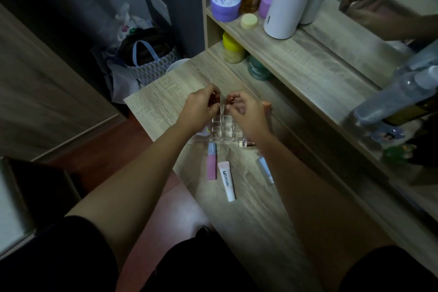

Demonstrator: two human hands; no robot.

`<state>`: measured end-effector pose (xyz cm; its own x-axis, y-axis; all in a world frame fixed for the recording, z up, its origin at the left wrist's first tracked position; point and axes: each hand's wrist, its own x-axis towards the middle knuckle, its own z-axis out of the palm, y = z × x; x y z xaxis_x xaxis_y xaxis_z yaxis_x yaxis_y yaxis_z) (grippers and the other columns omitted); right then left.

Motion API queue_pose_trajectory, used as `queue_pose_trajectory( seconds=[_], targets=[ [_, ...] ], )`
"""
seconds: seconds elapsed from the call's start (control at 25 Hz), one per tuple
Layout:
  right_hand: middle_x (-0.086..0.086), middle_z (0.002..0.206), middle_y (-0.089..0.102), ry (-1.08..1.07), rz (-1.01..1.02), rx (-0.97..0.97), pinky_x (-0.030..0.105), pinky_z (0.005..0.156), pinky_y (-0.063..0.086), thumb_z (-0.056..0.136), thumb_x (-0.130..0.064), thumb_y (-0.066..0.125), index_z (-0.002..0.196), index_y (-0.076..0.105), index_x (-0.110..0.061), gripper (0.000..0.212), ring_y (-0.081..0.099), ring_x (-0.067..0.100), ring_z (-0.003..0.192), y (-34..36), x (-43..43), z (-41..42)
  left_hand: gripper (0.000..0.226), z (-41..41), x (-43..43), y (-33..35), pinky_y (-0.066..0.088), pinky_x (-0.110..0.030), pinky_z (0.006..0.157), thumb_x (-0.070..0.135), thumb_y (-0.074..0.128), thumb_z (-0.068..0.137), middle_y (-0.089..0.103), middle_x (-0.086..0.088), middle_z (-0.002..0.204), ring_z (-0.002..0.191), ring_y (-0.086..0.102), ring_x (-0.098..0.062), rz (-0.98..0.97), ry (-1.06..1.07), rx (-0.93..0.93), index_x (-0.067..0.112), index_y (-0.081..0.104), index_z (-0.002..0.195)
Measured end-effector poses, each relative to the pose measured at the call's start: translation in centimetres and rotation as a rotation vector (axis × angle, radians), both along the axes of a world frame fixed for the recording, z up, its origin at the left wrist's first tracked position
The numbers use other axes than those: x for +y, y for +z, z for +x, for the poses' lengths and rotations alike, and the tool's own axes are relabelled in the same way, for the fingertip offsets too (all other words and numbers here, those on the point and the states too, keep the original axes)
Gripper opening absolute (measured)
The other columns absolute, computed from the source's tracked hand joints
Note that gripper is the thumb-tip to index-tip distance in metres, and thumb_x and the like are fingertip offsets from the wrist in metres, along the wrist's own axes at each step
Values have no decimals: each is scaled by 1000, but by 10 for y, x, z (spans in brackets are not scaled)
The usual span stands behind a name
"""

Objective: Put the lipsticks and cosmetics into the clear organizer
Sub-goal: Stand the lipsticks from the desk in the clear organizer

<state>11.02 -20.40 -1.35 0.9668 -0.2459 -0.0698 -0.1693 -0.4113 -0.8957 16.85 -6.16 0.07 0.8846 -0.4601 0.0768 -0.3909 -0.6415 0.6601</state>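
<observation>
- Clear plastic organizer point(221, 125): a grid of small square cells, standing on the wooden desk point(248, 216) at its far left part, partly hidden under both hands; the cells that show look empty.
- Left hand point(201, 108): over the organizer's far-left corner, fingers curled shut round a small dark-reddish item, apparently a lipstick; its exact shape cannot be told.
- Right hand point(246, 114): over the far-right cells, thumb and forefinger pinched on another small reddish piece; whether it is a second lipstick or a cap cannot be told.
- Step in hand, as judged: loading the back row, each hand lowering an item toward a cell.
- Next move, as judged: stand each item upright, centre it over one cell, lower it until it seats, then open the fingers and reach back for the loose items.
- Loose items, on the desk near the organizer's near edge: a pink tube point(211, 165); a white tube point(227, 180) lettered "PANTENO LIPS"; a pale blue tube point(266, 170) half under the right forearm; a small vial point(246, 143) lying just beside the organizer.
- Shelf point(284, 54) behind the desk: a purple jar point(225, 3) whose lid reads "MOIST HYA", smaller print illegible; a white cylinder point(289, 0), unlabelled; a teal jar point(258, 70) with writing too blurred to read.
</observation>
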Motion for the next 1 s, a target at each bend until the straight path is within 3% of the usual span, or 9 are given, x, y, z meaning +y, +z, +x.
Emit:
queue_pose_trajectory(
  seconds=[0.12,0.28,0.44,0.64,0.72,0.8,0.92,1.0],
  targets=[
    [-18,83,63,-14,-6,16,12,70,53,83,-7,67,104,62,-22,26,61,-9,79,2,-3,1,26,-2,2,-1,55,-38,81,4,63,80,70,-16,95,84,67,-27,-14,-22,-16,5,58,105],
    [-5,94,68,-20,-20,58,10,74,50,83,-7,68,110,63,-18,30,63,3,87,4,-5,1,27,-2,2,-1,55,-37,81,4,64,80,70,-16,94,84,66,-27,-8,-36,-43,5,58,106],
    [-1,108,69,-10,-60,82,-1,66,43,82,-5,68,117,60,-16,38,59,0,91,5,-5,1,32,-3,4,1,55,-39,84,6,66,80,69,-15,97,87,67,-25,-1,-48,-20,5,56,110],
    [7,122,65,15,-65,70,14,88,46,84,-5,67,128,53,-10,47,59,8,104,10,-6,-2,40,-4,6,5,55,-37,84,8,66,81,66,-18,109,89,66,-27,49,-41,7,4,54,119],
    [8,120,65,1,-85,45,24,97,47,84,-6,67,128,53,-10,47,62,13,106,14,-10,-7,45,-6,9,9,55,-38,85,9,66,82,64,-18,114,91,66,-27,63,-25,24,4,51,124],
    [7,110,66,-20,-93,25,26,95,50,84,-5,67,125,55,-9,43,63,13,98,17,-14,-16,46,-10,14,12,56,-38,84,11,65,84,62,-18,115,90,66,-25,33,33,22,4,50,126],
    [6,92,63,12,-244,22,21,76,55,83,-7,66,106,64,-9,22,60,13,79,12,-18,-38,27,-32,26,9,53,-32,74,12,64,84,65,-16,96,77,61,-19,-71,103,-74,4,58,109],
    [9,93,66,118,-422,65,29,74,55,84,-12,66,94,66,-9,11,62,17,80,3,-18,-57,9,-54,36,-2,51,-31,68,12,63,85,65,-15,82,68,58,-18,-43,41,-97,4,63,91]
  ],
)
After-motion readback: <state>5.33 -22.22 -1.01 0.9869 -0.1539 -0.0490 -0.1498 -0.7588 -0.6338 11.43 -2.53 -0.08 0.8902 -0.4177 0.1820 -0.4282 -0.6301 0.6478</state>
